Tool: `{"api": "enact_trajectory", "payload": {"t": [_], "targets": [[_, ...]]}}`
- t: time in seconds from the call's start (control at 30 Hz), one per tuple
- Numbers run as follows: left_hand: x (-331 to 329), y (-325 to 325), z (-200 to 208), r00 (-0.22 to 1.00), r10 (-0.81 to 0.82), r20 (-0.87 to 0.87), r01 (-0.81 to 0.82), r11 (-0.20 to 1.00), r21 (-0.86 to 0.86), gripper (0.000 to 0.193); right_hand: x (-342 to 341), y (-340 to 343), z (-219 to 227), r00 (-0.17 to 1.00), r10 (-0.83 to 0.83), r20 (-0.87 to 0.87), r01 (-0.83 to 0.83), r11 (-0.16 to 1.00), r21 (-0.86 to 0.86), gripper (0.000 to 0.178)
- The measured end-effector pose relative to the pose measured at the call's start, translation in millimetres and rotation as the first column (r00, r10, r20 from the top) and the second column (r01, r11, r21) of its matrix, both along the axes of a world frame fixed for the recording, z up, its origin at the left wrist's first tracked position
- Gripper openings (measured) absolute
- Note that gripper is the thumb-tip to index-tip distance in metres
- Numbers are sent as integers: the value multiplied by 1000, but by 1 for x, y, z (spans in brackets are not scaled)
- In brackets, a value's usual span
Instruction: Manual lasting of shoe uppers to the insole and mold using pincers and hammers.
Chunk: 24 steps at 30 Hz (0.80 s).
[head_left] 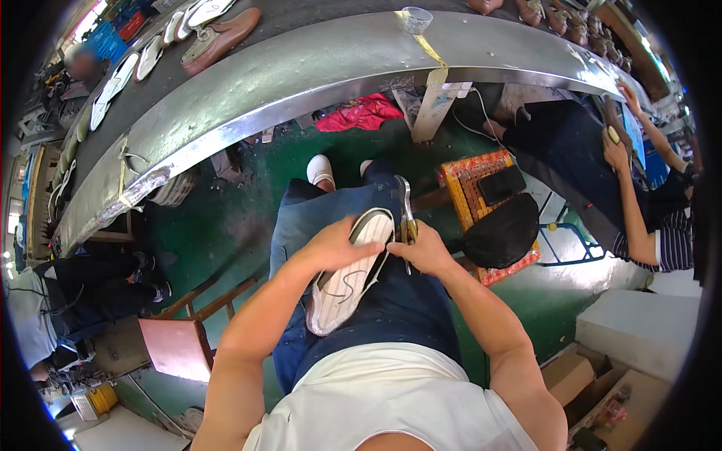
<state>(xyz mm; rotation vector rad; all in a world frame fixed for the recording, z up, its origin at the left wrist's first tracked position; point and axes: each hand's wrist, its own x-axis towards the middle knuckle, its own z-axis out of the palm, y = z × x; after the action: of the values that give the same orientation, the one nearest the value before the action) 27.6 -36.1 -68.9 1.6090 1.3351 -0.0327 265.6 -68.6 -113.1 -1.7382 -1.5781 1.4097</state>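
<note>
A shoe upper on its last [350, 282] rests sole side up across my lap, its pale insole showing with a dark squiggly line on it. My left hand [335, 246] is closed round its forward part, the thumb pressed across the sole. In my right hand [423, 249] is a pair of metal pliers [407, 207], pointing away from me and held close beside the shoe's right edge. The right thumb and fingertips reach that edge; whether they also pinch the upper's material, I cannot tell.
Ahead runs a metal-edged conveyor [301, 75] carrying shoes [222, 41] and a clear plastic cup [416, 20]. A beaded seat with a black cushion [502, 231] stands right, near a co-worker's arm [635, 210]. Left are a wooden chair [177, 347] and another person [90, 308].
</note>
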Motion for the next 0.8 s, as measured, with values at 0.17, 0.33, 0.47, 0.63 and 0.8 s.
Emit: {"api": "enact_trajectory", "payload": {"t": [0.17,0.33,0.47,0.63,0.8], "targets": [[19,33,-37,946,138,294,-74,973,-218,80,-3,4,-9,917,-260,-302,178,945,-273,24],[3,35,-50,771,376,515,-216,914,-344,76,0,1,-6,875,-274,-399,189,953,-238,27],[-31,14,17,576,415,704,-437,885,-164,80,6,-17,32,853,-127,-506,124,991,-39,33],[-78,-41,49,514,353,781,-559,829,-7,86,-7,-51,97,909,178,-377,-207,978,-38,36],[-104,-67,41,494,408,767,-587,808,-52,74,-45,-49,122,794,508,-333,-555,830,-59,37]]}}
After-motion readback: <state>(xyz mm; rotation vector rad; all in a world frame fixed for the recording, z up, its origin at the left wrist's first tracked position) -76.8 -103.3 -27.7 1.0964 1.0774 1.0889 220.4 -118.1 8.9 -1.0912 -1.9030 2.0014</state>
